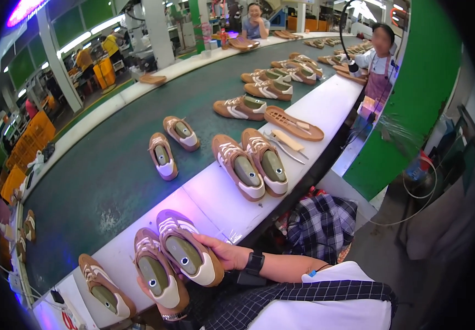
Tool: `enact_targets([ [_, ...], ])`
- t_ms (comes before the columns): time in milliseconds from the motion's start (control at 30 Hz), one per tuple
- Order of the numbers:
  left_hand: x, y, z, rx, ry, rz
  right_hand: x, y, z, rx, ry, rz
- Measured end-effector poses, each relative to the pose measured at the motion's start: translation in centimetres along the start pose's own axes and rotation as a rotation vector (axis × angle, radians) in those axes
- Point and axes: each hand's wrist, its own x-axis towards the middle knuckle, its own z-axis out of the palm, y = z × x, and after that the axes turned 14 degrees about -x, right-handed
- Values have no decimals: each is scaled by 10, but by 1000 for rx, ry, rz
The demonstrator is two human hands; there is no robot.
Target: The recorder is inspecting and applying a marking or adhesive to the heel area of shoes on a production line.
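Note:
Two brown sneakers with white laces, white heel patches and green shoe lasts inside are side by side over the white ledge at the front. My right hand [223, 252] is closed around the heel side of the right sneaker [185, 242]. My left hand [146, 290], mostly hidden, grips the left sneaker [154, 258] low on its outer side. To the left of them a single sneaker [105, 286] lies tilted on the ledge. Farther right along the ledge stands another pair, a left sneaker [237, 168] and a right sneaker [264, 162], toes pointing away.
Beyond the ledge runs a dark green conveyor belt [116, 187] carrying more sneakers [267, 91]. A brown shoe sole [294, 123] and a metal tool [287, 147] with a pale piece beside it lie on the ledge. Co-workers sit farther off; a green panel [413, 104] stands right.

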Motion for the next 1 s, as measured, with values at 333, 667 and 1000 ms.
enact_targets([
  [333,-15,-32,-17,-155,179,-23,-2,7,-25,-86,76,12],
  [667,10,-29,-6,-973,49,-347,9,11,-27,-39,223,-106],
  [1000,5,-25,-17,-1221,115,-428,15,23,-51,78,-22,83],
])
